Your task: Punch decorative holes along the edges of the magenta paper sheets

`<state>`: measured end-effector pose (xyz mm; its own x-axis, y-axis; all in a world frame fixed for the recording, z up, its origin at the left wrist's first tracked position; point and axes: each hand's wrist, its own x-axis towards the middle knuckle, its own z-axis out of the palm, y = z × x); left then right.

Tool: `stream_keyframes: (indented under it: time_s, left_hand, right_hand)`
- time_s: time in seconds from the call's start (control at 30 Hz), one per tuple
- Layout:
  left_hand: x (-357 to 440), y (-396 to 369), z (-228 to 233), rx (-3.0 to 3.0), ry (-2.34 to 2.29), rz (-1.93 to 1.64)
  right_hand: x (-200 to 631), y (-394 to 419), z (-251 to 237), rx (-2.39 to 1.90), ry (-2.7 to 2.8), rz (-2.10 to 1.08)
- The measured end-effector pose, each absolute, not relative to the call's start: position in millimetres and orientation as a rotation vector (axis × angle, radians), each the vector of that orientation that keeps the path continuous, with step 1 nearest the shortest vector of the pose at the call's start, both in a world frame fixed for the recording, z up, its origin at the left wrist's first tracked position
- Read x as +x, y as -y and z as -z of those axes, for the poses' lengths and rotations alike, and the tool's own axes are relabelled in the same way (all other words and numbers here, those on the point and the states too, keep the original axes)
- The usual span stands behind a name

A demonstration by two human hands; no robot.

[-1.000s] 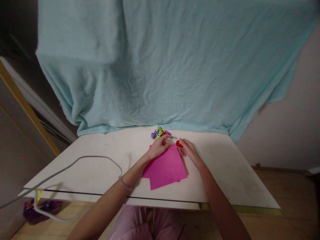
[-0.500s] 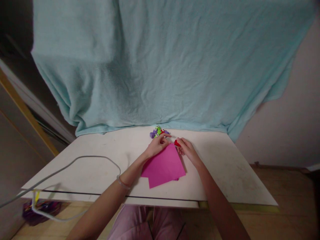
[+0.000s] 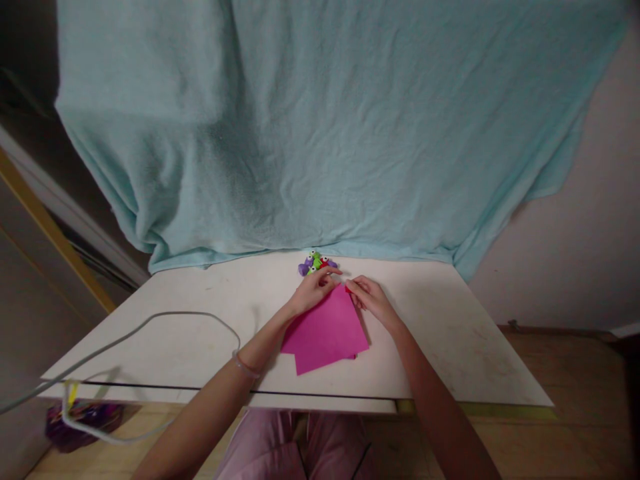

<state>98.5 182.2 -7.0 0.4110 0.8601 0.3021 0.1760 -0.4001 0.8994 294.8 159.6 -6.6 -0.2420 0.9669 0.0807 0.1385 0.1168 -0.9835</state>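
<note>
1. My left hand (image 3: 314, 293) lay with fingers loosely curled over the far corner of the pink paper (image 3: 326, 327); it seemed to pin the sheets flat more than grip them.
2. My right hand (image 3: 369, 301) met that same corner from the other side, thumb and forefinger pinched together. A speck of red showed at the fingertips, but I could not tell whether I held something small or only the paper's edge.
3. The pink paper rested mid-table, turned like a diamond, with a second sheet peeking out underneath; probably stacked so both stayed within easy reach.
4. Just beyond my left fingers sat a small cluster of paper frogs (image 3: 317, 263), green, purple and red, near the table's back edge.
5. The white table (image 3: 450, 333) looked scuffed. A grey cable (image 3: 165, 320) looped over its left side and dropped off the front.
6. A pale blue blanket (image 3: 320, 133) hung behind, wooden floor below.
</note>
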Motion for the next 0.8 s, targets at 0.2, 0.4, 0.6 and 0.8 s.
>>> stream_keyframes:
  time_s: [0.2,0.4,0.6,0.8]
  left_hand:
    - [97.7,-177.5,0.7,1.947,-0.900,-1.042]
    - [98.4,-172.8,-0.9,2.030,-0.904,-1.032]
    - [98.5,-167.3,-4.9,2.088,-0.942,-1.057]
    - [99.6,-166.6,-5.4,2.091,-0.970,-1.096]
  right_hand:
    - [296.9,-160.1,5.2,-1.153,1.560,-1.316]
    - [295.0,-157.8,5.5,-1.071,1.582,-1.377]
    - [292.6,-154.4,3.0,-1.016,1.596,-1.335]
    - [292.3,-155.9,5.3,-1.025,1.602,-1.272]
